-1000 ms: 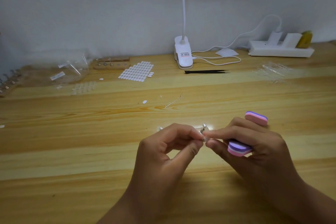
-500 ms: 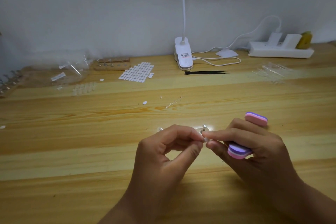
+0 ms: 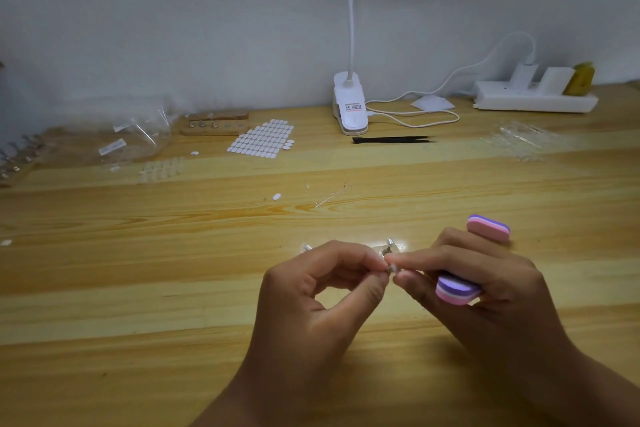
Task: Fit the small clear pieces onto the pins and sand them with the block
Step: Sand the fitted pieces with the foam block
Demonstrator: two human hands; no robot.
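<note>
Piece [image 3: 393,270] is dead centre, low over the bench [image 3: 138,288]. My left hand [image 3: 311,298] pinches what I take to be the pin [image 3: 386,265], mostly hidden. Right hand [image 3: 485,288] pinches the piece right beside it, with the block [image 3: 457,289] tucked under its other fingers, long axis pointing away. So the fit goes sideways, fingertip to fingertip. Lamp [image 3: 349,107] and wall [image 3: 173,10] are way behind.

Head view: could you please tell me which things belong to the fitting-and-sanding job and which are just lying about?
In the job: small piece pinched by left hand and right hand; sanding block in the right hand; loose pin; clear pieces.
Lying about: clip lamp; tweezers; power strip; plastic bag.
</note>
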